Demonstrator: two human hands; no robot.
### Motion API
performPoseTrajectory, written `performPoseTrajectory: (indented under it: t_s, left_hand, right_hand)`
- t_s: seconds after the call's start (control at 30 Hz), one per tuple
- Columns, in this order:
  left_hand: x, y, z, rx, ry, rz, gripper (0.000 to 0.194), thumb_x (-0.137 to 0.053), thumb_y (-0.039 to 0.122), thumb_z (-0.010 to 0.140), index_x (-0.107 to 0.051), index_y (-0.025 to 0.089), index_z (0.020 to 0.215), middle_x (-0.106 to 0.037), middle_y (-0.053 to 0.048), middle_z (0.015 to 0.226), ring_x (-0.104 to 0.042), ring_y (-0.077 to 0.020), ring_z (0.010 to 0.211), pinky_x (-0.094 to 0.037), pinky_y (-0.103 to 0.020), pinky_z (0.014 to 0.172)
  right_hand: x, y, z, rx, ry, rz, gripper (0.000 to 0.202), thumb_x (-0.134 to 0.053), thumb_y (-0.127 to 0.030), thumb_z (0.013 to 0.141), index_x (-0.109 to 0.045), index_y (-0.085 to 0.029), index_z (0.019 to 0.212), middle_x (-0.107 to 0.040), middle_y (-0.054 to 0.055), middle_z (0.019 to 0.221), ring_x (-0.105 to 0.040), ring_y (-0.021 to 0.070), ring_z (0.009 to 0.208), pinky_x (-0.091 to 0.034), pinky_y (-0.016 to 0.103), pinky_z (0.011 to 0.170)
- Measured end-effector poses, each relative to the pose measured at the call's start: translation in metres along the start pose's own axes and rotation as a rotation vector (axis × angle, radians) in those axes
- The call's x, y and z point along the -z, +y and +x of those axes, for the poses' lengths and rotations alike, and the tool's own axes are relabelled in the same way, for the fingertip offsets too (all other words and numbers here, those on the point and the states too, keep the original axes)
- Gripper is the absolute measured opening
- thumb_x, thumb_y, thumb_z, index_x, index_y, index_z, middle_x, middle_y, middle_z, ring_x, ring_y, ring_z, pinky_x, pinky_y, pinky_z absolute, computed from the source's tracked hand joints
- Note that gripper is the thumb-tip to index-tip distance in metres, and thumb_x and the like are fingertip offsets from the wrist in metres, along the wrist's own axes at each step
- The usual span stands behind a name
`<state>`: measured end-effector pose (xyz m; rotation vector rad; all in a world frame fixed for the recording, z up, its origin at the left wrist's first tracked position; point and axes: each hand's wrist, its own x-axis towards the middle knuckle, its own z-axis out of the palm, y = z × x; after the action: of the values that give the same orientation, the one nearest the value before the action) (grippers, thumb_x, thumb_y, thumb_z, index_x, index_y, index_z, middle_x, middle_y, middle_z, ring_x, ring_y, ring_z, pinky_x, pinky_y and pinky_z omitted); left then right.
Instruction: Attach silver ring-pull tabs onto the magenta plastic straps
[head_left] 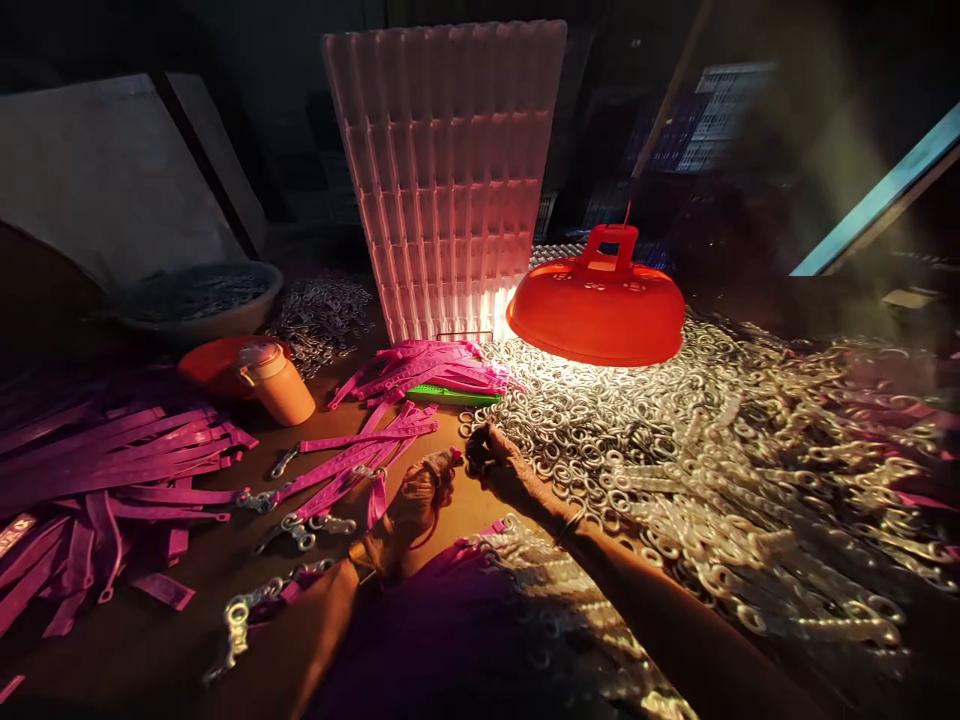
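Note:
My left hand (426, 492) is closed around a magenta strap (456, 456). The strap's tip pokes out past the fingers toward my other hand, and a loop of it hangs below the palm. Just to the right, with a small gap, my right hand (491, 458) has its fingers curled together at the edge of a heap of metal rings (592, 450). Whatever sits in those fingertips is in shadow. Left of my hands lie loose magenta straps (349, 465), some with metal links (300, 530) attached. More straps with pale ring-ended pieces (547, 570) lie beneath my forearms.
A red lamp (596, 310) hangs low over the rings. Behind stands a ridged translucent panel (457, 180). Pink straps (427, 365) rest on a green tray (454, 396). An orange flask (277, 385), a basin (255, 310) and a large strap pile (127, 450) are leftward.

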<state>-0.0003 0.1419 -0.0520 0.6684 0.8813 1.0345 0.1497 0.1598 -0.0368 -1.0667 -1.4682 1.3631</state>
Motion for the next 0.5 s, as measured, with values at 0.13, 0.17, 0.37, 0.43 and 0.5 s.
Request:
performPoseTrajectory:
  t_s: [0.13, 0.17, 0.37, 0.43, 0.5]
  left_hand:
    - [-0.008, 0.003, -0.008, -0.037, -0.072, 0.040, 0.027, -0.063, 0.039, 0.075, -0.049, 0.017, 0.070, -0.030, 0.006, 0.057, -0.022, -0.0047, 0.049, -0.018, -0.022, 0.046]
    - [-0.009, 0.004, -0.009, -0.047, -0.081, 0.058, 0.028, -0.061, 0.041, 0.076, -0.048, 0.017, 0.068, -0.029, 0.006, 0.057, -0.021, -0.0050, 0.049, -0.017, -0.023, 0.046]
    - [-0.006, 0.002, -0.019, -0.190, -0.148, 0.343, 0.040, -0.052, 0.052, 0.079, -0.042, 0.019, 0.058, -0.028, 0.004, 0.056, -0.020, -0.0067, 0.048, -0.016, -0.027, 0.047]
    - [-0.007, 0.001, -0.023, -0.199, -0.118, 0.355, 0.042, -0.055, 0.054, 0.075, -0.040, 0.019, 0.057, -0.028, 0.004, 0.056, -0.019, -0.0067, 0.049, -0.015, -0.027, 0.047]
    - [-0.009, 0.000, -0.026, -0.197, -0.073, 0.366, 0.042, -0.055, 0.055, 0.073, -0.039, 0.019, 0.057, -0.029, 0.004, 0.056, -0.019, -0.0070, 0.050, -0.016, -0.027, 0.048]
  right_hand:
    - [-0.005, 0.005, -0.003, 0.041, 0.001, -0.097, 0.008, -0.040, -0.029, 0.080, -0.041, -0.021, 0.082, -0.047, -0.005, 0.059, -0.040, 0.0070, 0.043, -0.033, 0.017, 0.037]
    - [-0.006, 0.006, -0.004, 0.034, 0.001, -0.092, 0.010, -0.037, -0.030, 0.081, -0.040, -0.021, 0.080, -0.046, -0.005, 0.058, -0.038, 0.0072, 0.042, -0.032, 0.018, 0.037]
    - [-0.008, 0.010, -0.007, 0.135, 0.036, -0.087, 0.013, -0.041, -0.030, 0.078, -0.035, -0.021, 0.072, -0.038, -0.005, 0.065, -0.035, 0.0079, 0.054, -0.035, 0.020, 0.048]
    - [-0.008, 0.008, -0.007, 0.129, 0.011, -0.110, 0.012, -0.042, -0.030, 0.077, -0.036, -0.021, 0.074, -0.038, -0.005, 0.065, -0.034, 0.0084, 0.055, -0.033, 0.020, 0.049]
    - [-0.008, 0.005, -0.007, 0.101, -0.021, -0.112, 0.010, -0.041, -0.029, 0.077, -0.037, -0.021, 0.073, -0.040, -0.004, 0.063, -0.034, 0.0089, 0.055, -0.032, 0.020, 0.048]
